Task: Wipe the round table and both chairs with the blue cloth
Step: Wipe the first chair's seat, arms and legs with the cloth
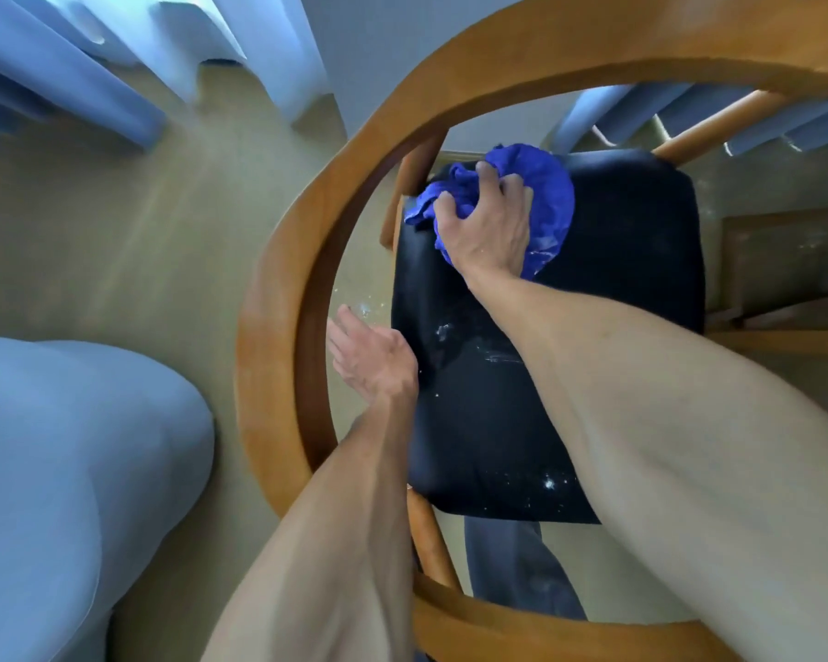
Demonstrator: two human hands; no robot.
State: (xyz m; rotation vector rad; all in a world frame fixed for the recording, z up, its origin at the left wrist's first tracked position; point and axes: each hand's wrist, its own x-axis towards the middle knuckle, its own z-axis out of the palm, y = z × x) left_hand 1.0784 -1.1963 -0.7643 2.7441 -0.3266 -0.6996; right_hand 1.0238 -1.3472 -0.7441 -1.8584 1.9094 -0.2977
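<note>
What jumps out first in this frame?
The bright blue cloth, bunched under the right hand at the far left corner of the black chair seat. Next, the curved wooden chair frame ringing the view, and the open left hand at the seat's left edge, near white specks.

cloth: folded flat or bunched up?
Bunched up. The blue cloth sits crumpled in folds under the right hand, whose fingers grip it on the black seat.

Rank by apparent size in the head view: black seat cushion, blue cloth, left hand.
1. Black seat cushion, clearly largest.
2. Blue cloth, partly hidden under the right hand.
3. Left hand, similar to the cloth; order unsure.
</note>
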